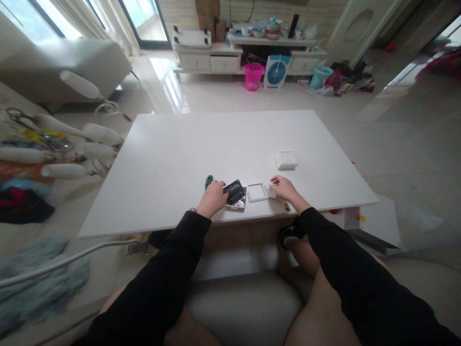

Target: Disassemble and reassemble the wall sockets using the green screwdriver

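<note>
My left hand [213, 198] grips a black rectangular plate [234, 191] with faint print on it by its left edge. The plate is tilted over a shallow white box [236, 207] that has small parts inside. Just behind that hand lies a green object [209, 180], partly hidden by it. To the right of the box, a white square frame [257, 192] rests flat on the table. At the frame's right side, my right hand [284, 188] has its fingers curled on a small white piece [272, 193]. Small brownish bits [287, 206] lie below that hand.
A white wall socket [286, 159] sits farther back on the white table [180, 144]. The table's front edge runs just below my hands. To the left stands a lamp with several white arms [95, 132]. A pink basket [254, 77] and a blue fan [277, 71] are across the room.
</note>
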Demonstrator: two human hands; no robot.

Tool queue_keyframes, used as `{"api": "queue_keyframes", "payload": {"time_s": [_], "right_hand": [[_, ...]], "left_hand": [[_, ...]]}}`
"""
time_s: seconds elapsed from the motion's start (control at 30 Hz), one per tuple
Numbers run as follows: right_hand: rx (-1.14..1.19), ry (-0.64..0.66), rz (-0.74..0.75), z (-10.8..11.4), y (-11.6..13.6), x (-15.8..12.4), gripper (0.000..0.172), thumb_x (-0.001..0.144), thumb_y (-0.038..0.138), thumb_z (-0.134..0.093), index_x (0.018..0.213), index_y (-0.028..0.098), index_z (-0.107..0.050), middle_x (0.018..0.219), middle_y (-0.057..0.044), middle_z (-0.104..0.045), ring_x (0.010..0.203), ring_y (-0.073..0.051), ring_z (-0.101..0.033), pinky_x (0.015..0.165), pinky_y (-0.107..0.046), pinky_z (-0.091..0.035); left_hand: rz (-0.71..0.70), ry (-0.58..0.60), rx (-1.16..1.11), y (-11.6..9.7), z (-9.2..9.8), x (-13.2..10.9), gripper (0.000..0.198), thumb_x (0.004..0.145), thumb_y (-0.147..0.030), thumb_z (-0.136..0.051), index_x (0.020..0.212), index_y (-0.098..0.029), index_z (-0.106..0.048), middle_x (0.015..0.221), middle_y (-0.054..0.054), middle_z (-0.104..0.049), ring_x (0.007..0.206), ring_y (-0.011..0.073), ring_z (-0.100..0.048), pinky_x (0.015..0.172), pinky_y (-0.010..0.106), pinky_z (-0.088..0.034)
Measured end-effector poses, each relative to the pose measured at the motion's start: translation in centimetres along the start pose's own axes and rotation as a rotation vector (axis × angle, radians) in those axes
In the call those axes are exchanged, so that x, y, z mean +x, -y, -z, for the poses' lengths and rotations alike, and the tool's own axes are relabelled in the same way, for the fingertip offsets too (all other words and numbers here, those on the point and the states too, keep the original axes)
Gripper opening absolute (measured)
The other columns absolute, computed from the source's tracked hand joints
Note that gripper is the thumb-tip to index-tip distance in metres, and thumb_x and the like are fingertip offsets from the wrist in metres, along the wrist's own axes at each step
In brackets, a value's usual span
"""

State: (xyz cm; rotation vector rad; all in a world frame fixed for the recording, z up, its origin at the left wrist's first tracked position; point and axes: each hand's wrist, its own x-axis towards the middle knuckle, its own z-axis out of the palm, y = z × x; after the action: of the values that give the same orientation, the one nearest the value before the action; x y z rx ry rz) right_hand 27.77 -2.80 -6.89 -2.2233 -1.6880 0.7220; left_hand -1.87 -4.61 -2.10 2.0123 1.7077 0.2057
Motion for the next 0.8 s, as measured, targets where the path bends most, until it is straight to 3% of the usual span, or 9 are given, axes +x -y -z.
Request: {"api": "queue_keyframes", "payload": {"time_s": [0.1,0.23,0.4,0.5,0.6,0.73,0.8], "right_hand": [[0.0,-0.008,0.022,0.1,0.4,0.0,0.024,0.088,0.02,-0.066,0.111,0.015,-0.074,0.11,-0.012,-0.078,0.096,-0.021,-0.072,0.088,-0.031,-0.054],[-0.012,-0.048,0.084,0.5,1.5,-0.6,0.023,0.086,0.018,-0.064,0.107,0.015,-0.073,0.12,-0.014,-0.075,0.114,-0.025,-0.069,0.103,-0.036,-0.052],[0.1,0.0,0.331,0.8,4.3,-2.4,0.019,0.088,0.02,-0.062,0.103,0.018,-0.072,0.114,-0.011,-0.075,0.109,-0.023,-0.068,0.098,-0.037,-0.056],[0.184,0.038,0.454,0.8,6.0,-3.7,0.017,0.087,0.02,-0.064,0.102,0.019,-0.07,0.111,-0.01,-0.074,0.107,-0.023,-0.069,0.097,-0.039,-0.057],[0.323,0.056,0.491,0.8,6.9,-4.6,0.03,0.084,0.025,-0.071,0.114,0.021,-0.067,0.118,-0.01,-0.071,0.107,-0.024,-0.069,0.092,-0.04,-0.059],[0.464,0.053,0.554,0.7,7.5,-5.4,0.062,0.073,0.031,-0.085,0.129,0.024,-0.06,0.13,-0.011,-0.066,0.11,-0.025,-0.068,0.087,-0.041,-0.061],[0.506,0.056,0.57,0.7,7.7,-5.7,0.065,0.071,0.032,-0.087,0.13,0.025,-0.06,0.126,-0.009,-0.067,0.11,-0.025,-0.068,0.089,-0.042,-0.062]], "left_hand": [[0.025,0.047,-0.029,-0.1,0.2,0.2,0.025,0.093,-0.015,-0.06,0.114,-0.008,-0.073,0.118,0.019,-0.069,0.108,0.0272,-0.069,0.102,0.037,-0.052],[0.04,0.047,-0.086,-0.5,0.5,0.2,0.019,0.09,-0.015,-0.067,0.108,-0.01,-0.074,0.114,0.017,-0.073,0.1,0.0252,-0.07,0.095,0.036,-0.053],[0.063,0.104,-0.214,-0.7,0.9,0.2,0.01,0.088,-0.013,-0.067,0.095,-0.014,-0.074,0.097,0.011,-0.077,0.091,0.0222,-0.07,0.089,0.035,-0.055],[0.042,0.014,-0.209,-0.7,1.2,0.2,0.011,0.089,-0.012,-0.063,0.088,-0.016,-0.074,0.095,0.011,-0.077,0.093,0.0234,-0.07,0.091,0.037,-0.055],[0.032,-0.088,-0.281,-0.7,1.6,0.4,0.011,0.09,-0.014,-0.062,0.089,-0.017,-0.073,0.097,0.01,-0.078,0.093,0.0229,-0.071,0.093,0.039,-0.055],[0.069,-0.058,-0.572,-1.2,1.8,0.5,0.01,0.091,-0.02,-0.062,0.093,-0.017,-0.071,0.088,0.007,-0.076,0.077,0.0187,-0.071,0.079,0.034,-0.058],[0.024,-0.063,-0.633,-1.8,1.7,0.2,0.01,0.09,-0.021,-0.063,0.094,-0.016,-0.071,0.084,0.006,-0.075,0.076,0.0187,-0.07,0.078,0.034,-0.058]]}}
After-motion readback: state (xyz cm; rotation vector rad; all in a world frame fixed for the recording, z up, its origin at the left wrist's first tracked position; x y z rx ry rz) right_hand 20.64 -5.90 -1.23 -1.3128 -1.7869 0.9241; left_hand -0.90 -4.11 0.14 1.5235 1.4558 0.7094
